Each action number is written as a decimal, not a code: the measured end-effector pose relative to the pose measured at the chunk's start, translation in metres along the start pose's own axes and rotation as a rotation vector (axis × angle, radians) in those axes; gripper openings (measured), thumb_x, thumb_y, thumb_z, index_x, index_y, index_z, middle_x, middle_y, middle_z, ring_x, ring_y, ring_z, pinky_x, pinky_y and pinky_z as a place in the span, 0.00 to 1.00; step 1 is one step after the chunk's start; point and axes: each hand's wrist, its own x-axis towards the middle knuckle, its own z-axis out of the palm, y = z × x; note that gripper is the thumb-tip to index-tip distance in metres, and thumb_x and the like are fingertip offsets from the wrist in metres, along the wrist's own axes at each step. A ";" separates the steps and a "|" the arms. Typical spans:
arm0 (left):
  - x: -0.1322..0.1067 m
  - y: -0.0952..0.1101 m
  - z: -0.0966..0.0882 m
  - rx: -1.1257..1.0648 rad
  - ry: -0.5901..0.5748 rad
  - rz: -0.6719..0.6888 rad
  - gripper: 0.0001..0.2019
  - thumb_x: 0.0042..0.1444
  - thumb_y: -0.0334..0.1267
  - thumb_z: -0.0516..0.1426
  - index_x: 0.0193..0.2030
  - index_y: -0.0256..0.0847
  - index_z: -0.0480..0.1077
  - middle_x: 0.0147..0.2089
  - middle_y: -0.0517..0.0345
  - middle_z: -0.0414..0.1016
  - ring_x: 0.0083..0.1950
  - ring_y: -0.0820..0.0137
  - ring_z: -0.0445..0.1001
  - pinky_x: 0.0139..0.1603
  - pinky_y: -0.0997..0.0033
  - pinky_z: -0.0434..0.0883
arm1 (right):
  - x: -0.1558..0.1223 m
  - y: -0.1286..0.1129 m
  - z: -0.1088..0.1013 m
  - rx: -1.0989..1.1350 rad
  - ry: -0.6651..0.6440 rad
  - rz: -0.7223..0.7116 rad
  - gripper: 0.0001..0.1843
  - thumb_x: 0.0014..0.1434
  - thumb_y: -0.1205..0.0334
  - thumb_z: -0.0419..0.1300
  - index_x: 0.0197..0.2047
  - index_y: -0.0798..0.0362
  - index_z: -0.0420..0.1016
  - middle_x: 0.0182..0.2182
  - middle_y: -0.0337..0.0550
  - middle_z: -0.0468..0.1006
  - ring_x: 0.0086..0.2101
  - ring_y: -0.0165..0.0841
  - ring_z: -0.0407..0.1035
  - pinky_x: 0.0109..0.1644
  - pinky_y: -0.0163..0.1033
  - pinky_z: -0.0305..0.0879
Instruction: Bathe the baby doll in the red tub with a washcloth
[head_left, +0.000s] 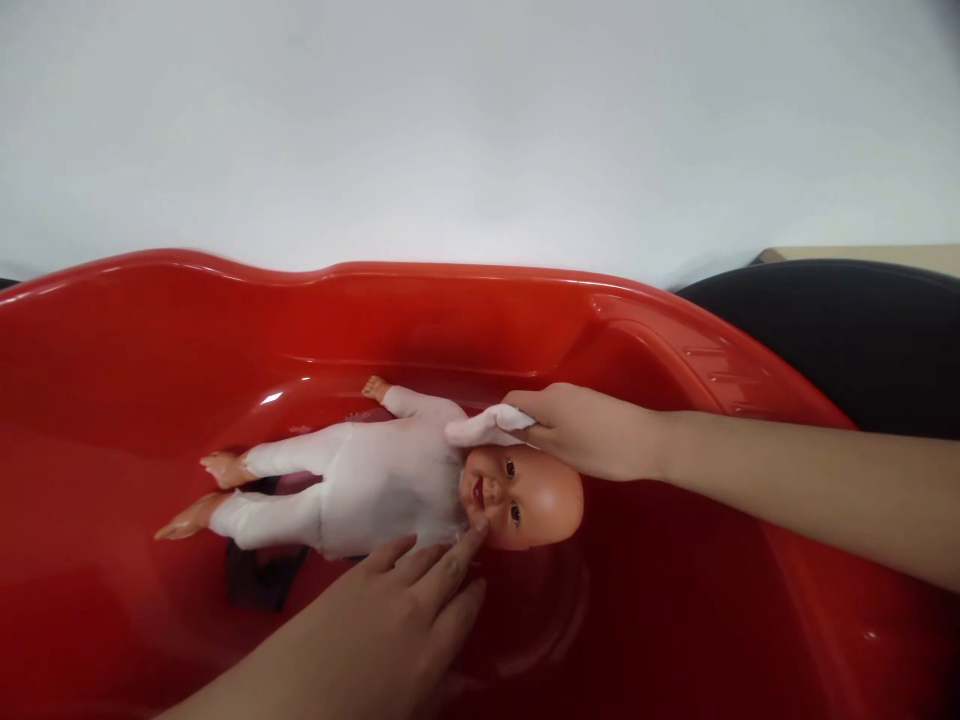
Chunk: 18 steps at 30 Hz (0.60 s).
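Note:
A baby doll (397, 480) with a white cloth body lies face up in a red bathtub (450, 310), its head to the right and its feet to the left. Closed around a small wet white cloth (484, 425), my right hand (581, 430) lies beside the far side of the doll's head. The cloth reaches to the doll's neck and shoulder. On the near side, my left hand (420, 600) rests with fingers stretched out and apart by the doll's shoulder, one fingertip at its chin. The doll's near arm is hidden.
Water seems to stand in the tub around the doll. A dark patch (262, 575) shows under its legs, too unclear to name. Behind the tub rises a pale wall (450, 130). A black rounded object (825, 330) stands against the tub's right rim.

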 end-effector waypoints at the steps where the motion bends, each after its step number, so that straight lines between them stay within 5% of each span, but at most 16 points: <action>1: 0.000 0.000 0.001 0.003 -0.002 -0.002 0.21 0.67 0.46 0.54 0.61 0.44 0.78 0.71 0.49 0.70 0.57 0.61 0.79 0.55 0.65 0.75 | 0.000 0.000 0.000 -0.030 -0.001 0.025 0.14 0.71 0.53 0.51 0.41 0.52 0.73 0.45 0.48 0.83 0.41 0.39 0.76 0.42 0.40 0.67; 13: 0.002 0.000 -0.005 -0.016 0.038 0.006 0.20 0.68 0.46 0.55 0.60 0.43 0.78 0.69 0.49 0.72 0.57 0.60 0.80 0.54 0.64 0.76 | 0.001 0.001 0.000 -0.079 0.015 0.067 0.16 0.71 0.51 0.50 0.41 0.51 0.72 0.44 0.49 0.82 0.40 0.40 0.76 0.41 0.41 0.66; 18: 0.002 0.003 0.003 -0.088 0.119 -0.038 0.17 0.69 0.53 0.53 0.52 0.56 0.81 0.47 0.67 0.86 0.39 0.69 0.81 0.45 0.71 0.76 | 0.003 0.004 0.001 -0.148 0.101 0.124 0.15 0.71 0.52 0.49 0.45 0.51 0.71 0.44 0.49 0.82 0.38 0.39 0.75 0.39 0.39 0.64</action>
